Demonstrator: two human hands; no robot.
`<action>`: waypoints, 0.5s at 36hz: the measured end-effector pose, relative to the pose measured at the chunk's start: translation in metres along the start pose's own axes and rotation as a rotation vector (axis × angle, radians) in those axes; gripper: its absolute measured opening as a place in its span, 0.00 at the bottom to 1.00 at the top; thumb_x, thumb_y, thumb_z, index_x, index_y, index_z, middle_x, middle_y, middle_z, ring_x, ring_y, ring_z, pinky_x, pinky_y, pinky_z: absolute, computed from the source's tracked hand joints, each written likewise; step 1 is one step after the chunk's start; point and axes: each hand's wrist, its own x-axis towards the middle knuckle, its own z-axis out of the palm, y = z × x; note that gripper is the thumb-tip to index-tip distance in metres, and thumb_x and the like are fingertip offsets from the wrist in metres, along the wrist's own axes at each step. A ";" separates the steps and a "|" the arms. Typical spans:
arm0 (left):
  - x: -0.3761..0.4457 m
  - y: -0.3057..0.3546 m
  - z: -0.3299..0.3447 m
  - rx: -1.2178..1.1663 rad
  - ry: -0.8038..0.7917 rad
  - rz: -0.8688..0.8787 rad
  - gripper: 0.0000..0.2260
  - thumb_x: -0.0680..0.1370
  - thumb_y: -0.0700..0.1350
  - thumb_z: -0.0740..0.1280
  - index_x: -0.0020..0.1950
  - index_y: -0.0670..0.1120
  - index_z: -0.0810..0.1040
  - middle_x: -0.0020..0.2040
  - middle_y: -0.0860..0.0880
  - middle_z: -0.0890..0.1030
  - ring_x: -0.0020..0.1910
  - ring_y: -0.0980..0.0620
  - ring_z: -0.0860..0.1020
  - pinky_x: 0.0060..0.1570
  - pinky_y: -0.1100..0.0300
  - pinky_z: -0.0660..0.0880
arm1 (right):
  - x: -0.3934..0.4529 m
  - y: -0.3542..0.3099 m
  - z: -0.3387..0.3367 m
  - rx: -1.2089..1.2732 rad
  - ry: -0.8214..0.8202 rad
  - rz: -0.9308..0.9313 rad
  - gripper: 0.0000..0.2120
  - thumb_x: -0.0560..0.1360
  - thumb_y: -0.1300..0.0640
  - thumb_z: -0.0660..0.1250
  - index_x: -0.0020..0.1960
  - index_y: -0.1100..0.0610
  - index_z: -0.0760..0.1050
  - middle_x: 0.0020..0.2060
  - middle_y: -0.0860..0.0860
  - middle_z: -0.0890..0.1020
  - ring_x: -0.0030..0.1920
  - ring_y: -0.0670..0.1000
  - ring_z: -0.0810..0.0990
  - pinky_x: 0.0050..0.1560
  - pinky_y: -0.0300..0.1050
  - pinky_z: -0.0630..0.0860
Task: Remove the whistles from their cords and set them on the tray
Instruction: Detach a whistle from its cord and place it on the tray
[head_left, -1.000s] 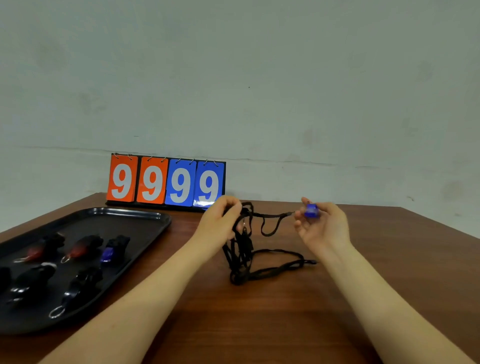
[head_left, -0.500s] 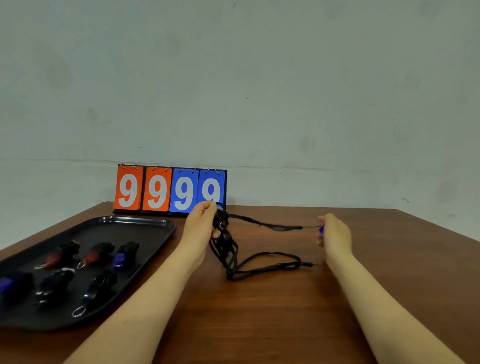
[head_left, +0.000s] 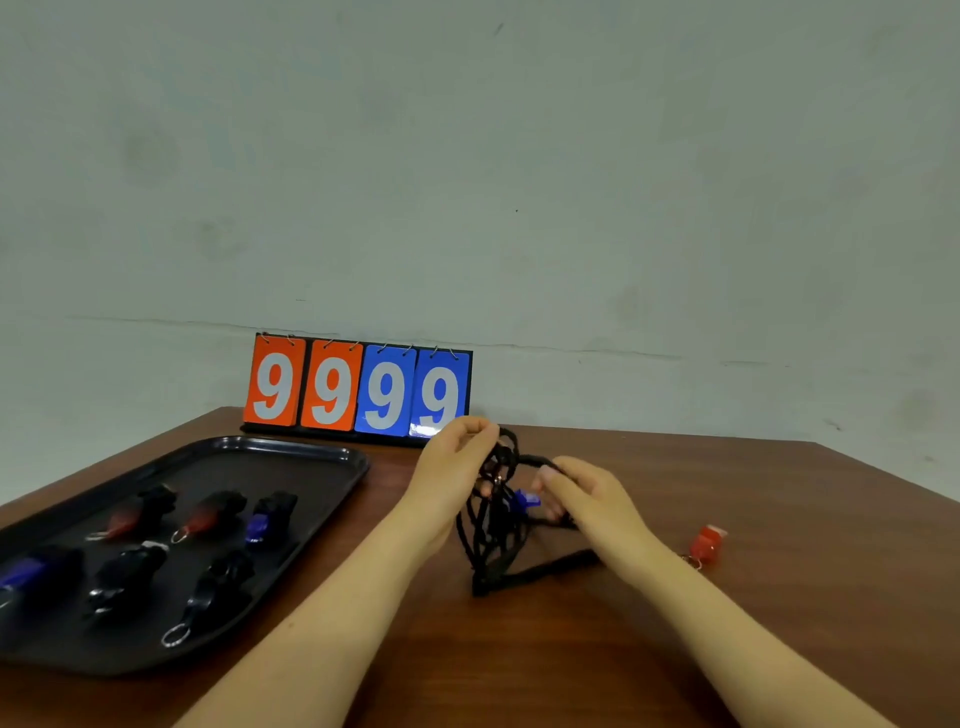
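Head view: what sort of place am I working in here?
Probably a bare staged recording room, not a shop: a plain wooden table against a blank wall, a flip scoreboard and a black tray.

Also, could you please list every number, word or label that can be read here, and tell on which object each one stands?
"9" "9": white digits on the two orange cards of the flip scoreboard at the table's far edge.
"9" "9": white digits on its two blue cards.
Whistles on the tray and the red whistle on the table: no print can be made out.

Both hands on black cords w/ blue whistle.
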 end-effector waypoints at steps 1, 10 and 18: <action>0.000 0.000 -0.001 0.007 -0.028 -0.015 0.08 0.81 0.47 0.61 0.55 0.45 0.76 0.43 0.49 0.79 0.38 0.56 0.76 0.32 0.67 0.73 | 0.002 0.000 -0.002 0.053 0.031 0.033 0.13 0.81 0.59 0.59 0.39 0.57 0.75 0.24 0.44 0.71 0.28 0.46 0.70 0.35 0.38 0.70; -0.007 0.000 0.003 -0.015 -0.292 -0.106 0.08 0.79 0.45 0.66 0.55 0.44 0.81 0.36 0.50 0.78 0.31 0.58 0.71 0.29 0.68 0.68 | 0.008 0.002 -0.015 0.278 0.207 0.202 0.13 0.82 0.59 0.56 0.41 0.59 0.74 0.28 0.48 0.66 0.29 0.48 0.65 0.32 0.41 0.64; -0.005 -0.003 0.004 -0.038 -0.172 -0.076 0.09 0.79 0.45 0.66 0.48 0.41 0.82 0.36 0.48 0.82 0.37 0.52 0.76 0.35 0.66 0.74 | -0.003 -0.002 -0.010 -0.024 0.300 -0.077 0.07 0.75 0.64 0.64 0.46 0.52 0.74 0.43 0.49 0.77 0.42 0.42 0.74 0.43 0.32 0.71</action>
